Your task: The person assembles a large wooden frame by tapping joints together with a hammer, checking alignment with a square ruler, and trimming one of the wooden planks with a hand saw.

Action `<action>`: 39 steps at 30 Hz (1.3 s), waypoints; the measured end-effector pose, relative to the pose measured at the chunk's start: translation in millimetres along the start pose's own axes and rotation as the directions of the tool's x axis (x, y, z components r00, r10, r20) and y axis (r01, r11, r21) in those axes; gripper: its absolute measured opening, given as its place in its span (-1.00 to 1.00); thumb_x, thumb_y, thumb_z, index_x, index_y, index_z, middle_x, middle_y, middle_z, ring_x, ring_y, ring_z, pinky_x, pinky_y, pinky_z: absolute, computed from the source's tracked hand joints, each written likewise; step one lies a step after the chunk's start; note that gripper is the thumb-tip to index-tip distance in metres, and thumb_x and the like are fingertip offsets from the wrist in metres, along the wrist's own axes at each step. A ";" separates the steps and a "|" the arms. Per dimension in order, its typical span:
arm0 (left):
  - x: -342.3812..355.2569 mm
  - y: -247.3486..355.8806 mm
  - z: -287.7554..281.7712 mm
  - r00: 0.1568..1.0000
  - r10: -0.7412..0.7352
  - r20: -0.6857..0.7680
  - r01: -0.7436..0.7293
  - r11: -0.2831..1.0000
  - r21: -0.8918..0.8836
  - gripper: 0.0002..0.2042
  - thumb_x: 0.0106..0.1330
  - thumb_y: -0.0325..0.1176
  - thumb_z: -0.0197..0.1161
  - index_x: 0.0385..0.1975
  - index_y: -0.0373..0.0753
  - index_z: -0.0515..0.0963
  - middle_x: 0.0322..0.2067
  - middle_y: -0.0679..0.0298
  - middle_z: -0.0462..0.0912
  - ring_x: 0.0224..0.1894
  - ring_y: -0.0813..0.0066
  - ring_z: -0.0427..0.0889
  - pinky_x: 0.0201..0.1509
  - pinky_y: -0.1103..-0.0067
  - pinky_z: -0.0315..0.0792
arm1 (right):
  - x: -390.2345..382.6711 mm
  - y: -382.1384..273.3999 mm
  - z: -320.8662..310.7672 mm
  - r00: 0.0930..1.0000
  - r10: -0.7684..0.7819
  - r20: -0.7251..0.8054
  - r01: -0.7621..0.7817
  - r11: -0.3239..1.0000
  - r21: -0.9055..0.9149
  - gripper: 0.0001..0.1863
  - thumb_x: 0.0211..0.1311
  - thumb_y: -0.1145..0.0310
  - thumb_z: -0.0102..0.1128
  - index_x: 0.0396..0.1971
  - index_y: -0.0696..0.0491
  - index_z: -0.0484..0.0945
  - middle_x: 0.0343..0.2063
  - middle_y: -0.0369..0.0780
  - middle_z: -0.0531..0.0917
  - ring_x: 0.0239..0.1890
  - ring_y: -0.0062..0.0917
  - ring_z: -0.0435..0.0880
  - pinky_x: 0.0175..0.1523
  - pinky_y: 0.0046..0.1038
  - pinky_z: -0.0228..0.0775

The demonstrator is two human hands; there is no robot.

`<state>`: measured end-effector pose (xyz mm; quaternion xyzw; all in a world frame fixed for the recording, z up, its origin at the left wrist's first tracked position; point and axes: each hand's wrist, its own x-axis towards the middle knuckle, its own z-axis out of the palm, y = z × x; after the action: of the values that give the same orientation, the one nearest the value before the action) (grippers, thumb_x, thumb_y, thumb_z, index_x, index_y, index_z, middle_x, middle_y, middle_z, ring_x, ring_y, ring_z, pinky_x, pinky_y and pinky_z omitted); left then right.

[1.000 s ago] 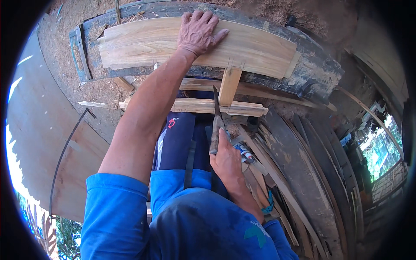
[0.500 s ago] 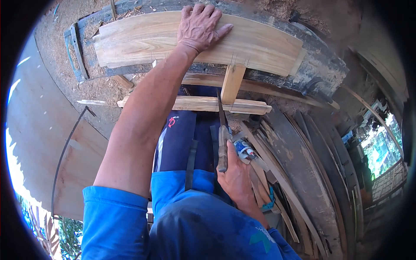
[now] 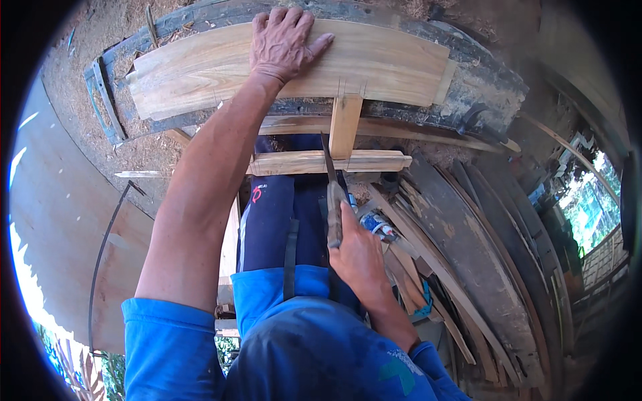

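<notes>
My left hand (image 3: 284, 43) lies on a wide pale wooden board (image 3: 381, 63), its fingers stretched out and the palm pressing down. A short wooden piece (image 3: 345, 127) sticks out from the board's near edge and meets a narrower wooden bar (image 3: 294, 162) lying across above my legs. My right hand (image 3: 358, 250) is closed round the worn handle of a handsaw (image 3: 332, 177), whose dark blade is seen nearly edge-on. The blade crosses the narrow bar just left of the short piece; whether it cuts into the wood cannot be made out.
Under the board is a dark, worn workbench (image 3: 488, 87) with shavings and a clamp-like metal part (image 3: 476, 119). Long dark planks (image 3: 461, 234) and scrap wood lie to the right. At the left stands a large pale sheet (image 3: 73, 200); a thin dark rod (image 3: 100, 260) curves before it.
The whole view has shifted, so the board and bench appear farther left. The handsaw has tilted, its tip more to the left, and my right hand is slightly farther forward. My left hand stays on the board.
</notes>
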<state>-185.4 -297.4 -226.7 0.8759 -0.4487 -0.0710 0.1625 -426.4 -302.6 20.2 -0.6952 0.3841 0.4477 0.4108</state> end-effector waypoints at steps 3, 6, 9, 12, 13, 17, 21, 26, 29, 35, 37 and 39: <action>9.2 3.0 -3.0 0.997 -0.007 0.078 0.010 0.999 -0.032 -0.42 0.20 0.15 0.22 -0.05 -0.28 0.54 0.05 0.03 0.51 0.21 0.05 0.36 0.27 0.14 0.17 | -18.8 -3.4 -8.0 0.998 -0.050 0.028 0.052 0.996 -0.075 -0.14 -0.04 0.44 0.40 0.27 0.38 0.18 -0.34 0.13 0.67 -0.29 -0.03 0.72 -0.16 -0.14 0.58; 1.5 1.6 0.0 0.994 -0.029 0.102 0.031 0.999 -0.014 -0.35 0.21 0.20 0.21 0.04 -0.31 0.50 0.12 0.00 0.48 0.25 0.01 0.33 0.31 0.14 0.14 | 2.0 -13.9 -2.3 0.998 0.031 0.052 -0.030 0.999 -0.025 -0.11 -0.09 0.50 0.38 0.31 0.30 0.19 -0.25 0.19 0.67 -0.25 0.05 0.70 -0.09 -0.05 0.53; -3.7 -3.5 8.3 0.997 -0.027 0.066 0.025 0.999 0.026 -0.29 0.20 0.23 0.21 0.09 -0.32 0.48 0.17 -0.03 0.44 0.28 -0.01 0.31 0.35 0.11 0.11 | -3.2 -8.8 -3.6 0.993 0.053 0.106 -0.048 0.998 -0.051 -0.14 -0.06 0.49 0.36 0.31 0.30 0.19 -0.30 0.18 0.68 -0.29 0.04 0.71 -0.10 -0.06 0.53; -0.4 1.1 4.1 0.998 0.012 0.062 -0.012 1.000 -0.005 -0.26 0.18 0.23 0.23 0.13 -0.33 0.45 0.18 -0.02 0.43 0.31 0.01 0.30 0.38 0.10 0.08 | -14.7 -6.9 -7.6 1.000 -0.005 0.013 0.005 1.000 -0.008 -0.21 -0.02 0.49 0.31 0.28 0.31 0.22 -0.35 0.17 0.68 -0.29 0.05 0.71 -0.14 -0.04 0.54; 0.1 2.0 0.7 0.991 -0.002 0.137 0.004 1.000 -0.019 -0.24 0.18 0.23 0.23 0.17 -0.34 0.43 0.19 -0.02 0.42 0.31 0.03 0.29 0.39 0.10 0.07 | -4.3 -6.1 -4.5 1.000 0.002 0.016 -0.002 1.000 -0.005 -0.21 -0.02 0.49 0.31 0.28 0.31 0.22 -0.35 0.17 0.68 -0.29 0.05 0.71 -0.14 -0.04 0.54; -2.2 -7.8 8.4 0.997 0.053 0.054 -0.058 0.994 0.092 -0.39 0.26 0.30 0.11 -0.03 -0.17 0.54 -0.05 0.23 0.51 0.12 0.29 0.40 0.27 0.22 0.12 | 37.0 1.3 10.0 0.999 0.036 0.028 -0.034 0.997 -0.075 -0.21 -0.03 0.49 0.31 0.26 0.33 0.23 -0.43 0.17 0.66 -0.33 0.08 0.69 -0.14 -0.03 0.53; 3.0 -5.7 15.0 0.997 0.060 0.040 -0.064 0.991 0.115 -0.32 0.24 0.33 0.13 0.02 -0.22 0.51 -0.01 0.22 0.50 0.14 0.27 0.39 0.29 0.25 0.10 | 7.3 3.4 1.5 0.999 0.025 0.042 -0.024 0.999 -0.037 -0.16 -0.06 0.49 0.33 0.29 0.34 0.20 -0.39 0.17 0.66 -0.30 0.09 0.68 -0.14 -0.02 0.53; -3.6 -2.4 8.6 0.994 0.042 0.097 -0.051 0.994 0.099 -0.32 0.24 0.32 0.14 0.04 -0.23 0.50 -0.01 0.21 0.51 0.13 0.27 0.40 0.29 0.24 0.11 | -30.7 -7.4 -11.2 0.998 -0.004 0.070 0.005 1.000 -0.028 -0.09 -0.06 0.48 0.35 0.34 0.34 0.12 -0.26 0.16 0.66 -0.30 0.00 0.70 -0.18 -0.11 0.57; 2.8 -6.0 15.3 0.995 0.058 0.076 -0.065 0.993 0.101 -0.30 0.20 0.29 0.22 0.08 -0.23 0.49 0.04 0.19 0.52 0.13 0.25 0.42 0.27 0.25 0.15 | -71.6 -6.7 -30.8 0.997 -0.073 0.035 0.073 0.997 0.008 -0.11 -0.04 0.47 0.37 0.32 0.37 0.15 -0.32 0.07 0.69 -0.35 -0.05 0.72 -0.23 -0.21 0.60; -3.4 -5.9 11.4 0.992 0.091 0.085 -0.101 0.988 0.115 -0.27 0.20 0.31 0.21 0.16 -0.20 0.45 0.07 0.19 0.51 0.20 0.25 0.40 0.30 0.25 0.13 | -139.2 30.1 -26.5 0.925 0.211 -0.316 0.010 0.817 0.577 -0.42 0.19 0.47 0.21 0.23 0.31 0.37 -0.44 -0.06 0.69 -0.50 -0.39 0.72 -0.31 -0.37 0.62; -2.7 -1.5 11.8 0.988 0.116 0.103 -0.126 0.988 0.094 -0.25 0.18 0.30 0.23 0.18 -0.20 0.43 0.10 0.18 0.50 0.22 0.24 0.39 0.31 0.24 0.12 | -112.1 35.9 -14.9 0.825 0.556 -0.099 0.023 0.143 0.989 -0.34 0.25 0.53 0.20 0.34 0.30 0.20 -0.42 -0.15 0.63 -0.45 -0.47 0.72 -0.30 -0.45 0.63; -2.8 -1.2 12.4 0.983 0.127 0.134 -0.140 0.986 0.092 -0.24 0.17 0.29 0.26 0.21 -0.20 0.41 0.12 0.18 0.49 0.23 0.23 0.39 0.32 0.23 0.11 | -91.6 46.8 -0.9 0.826 0.553 -0.107 0.101 0.041 0.994 -0.39 0.30 0.55 0.12 0.33 0.29 0.21 -0.44 -0.18 0.62 -0.47 -0.45 0.71 -0.32 -0.45 0.62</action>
<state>-189.5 -297.1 -238.8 0.8446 -0.5190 -0.0929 0.0934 -496.2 -305.4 95.7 -0.2410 0.7775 -0.0550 0.5783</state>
